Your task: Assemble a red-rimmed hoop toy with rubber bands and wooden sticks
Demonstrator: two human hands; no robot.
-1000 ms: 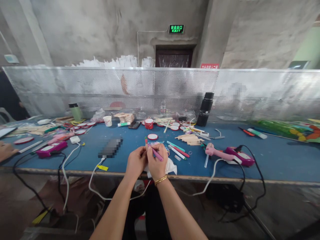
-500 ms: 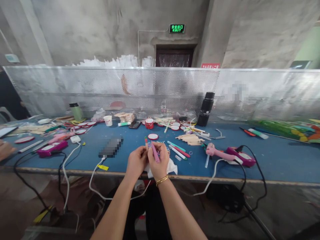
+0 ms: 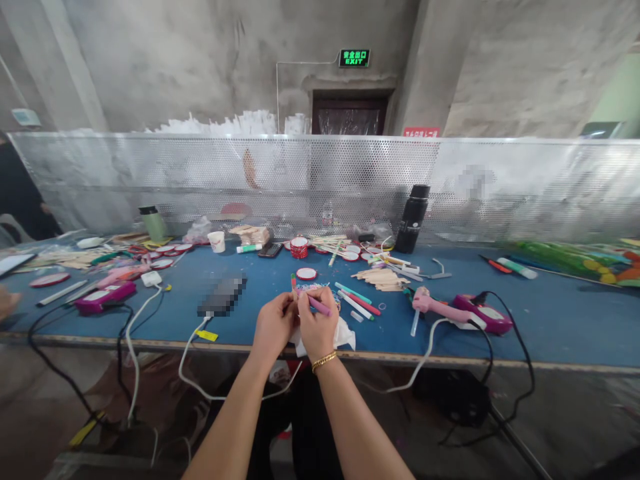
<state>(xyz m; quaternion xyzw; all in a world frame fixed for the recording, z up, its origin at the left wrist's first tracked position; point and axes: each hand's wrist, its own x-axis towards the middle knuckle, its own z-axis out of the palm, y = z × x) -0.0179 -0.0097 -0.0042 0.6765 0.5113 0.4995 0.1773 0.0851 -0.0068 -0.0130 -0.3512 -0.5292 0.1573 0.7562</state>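
Above the near edge of the table, my left hand (image 3: 273,323) pinches a small flat stick (image 3: 293,282) whose upper end shows red and green. My right hand (image 3: 317,332) is closed round a purple marker pen (image 3: 321,306), its tip close to the stick; the contact point is hidden by fingers. Beneath both hands lies a white tissue (image 3: 345,333), with a small heap of coloured bits partly covered. Just right of my hands rest several marker pens (image 3: 361,301) and a loose pen cap (image 3: 357,316). A red-rimmed white disc (image 3: 307,274) sits beyond my fingers.
Wooden sticks (image 3: 383,279) lie behind the pens. A pink glue gun (image 3: 440,303) with cables is at right, a phone (image 3: 223,297) on a white cable at left. A black bottle (image 3: 413,219) stands by the perforated metal screen (image 3: 280,177). Another person's hand (image 3: 7,303) shows far left.
The purple marker pen has swung in my right hand, its rear end now pointing right. My left hand with the stick stays almost where it was.
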